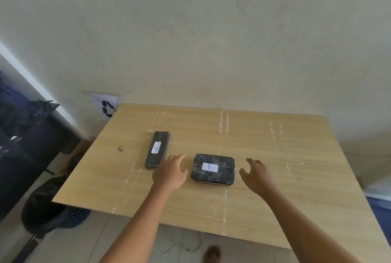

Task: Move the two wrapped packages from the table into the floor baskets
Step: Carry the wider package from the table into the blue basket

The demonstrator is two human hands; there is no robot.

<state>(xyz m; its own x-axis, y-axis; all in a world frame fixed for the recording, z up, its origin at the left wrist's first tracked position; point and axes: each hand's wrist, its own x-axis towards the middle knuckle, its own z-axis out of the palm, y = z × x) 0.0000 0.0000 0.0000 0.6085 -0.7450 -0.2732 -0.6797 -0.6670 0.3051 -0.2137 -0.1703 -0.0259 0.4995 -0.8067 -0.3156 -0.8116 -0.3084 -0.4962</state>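
Two packages in black wrap lie on the wooden table (275, 178). The long narrow package (157, 149) carries a white label "A" and lies left of centre. The wider package (212, 169) is labelled "B" and lies in the middle. My left hand (170, 173) hovers open just left of package B, near the lower end of package A. On the other side of package B my right hand (257, 175) is open too, fingers spread. Neither hand touches a package.
A blue floor basket (75, 217) lined with a black bag stands under the table's left corner. Dark bags and a black cabinet (27, 142) fill the left side. A sheet with a recycling sign (108, 107) hangs on the wall. My bare foot (212, 253) shows below the table edge.
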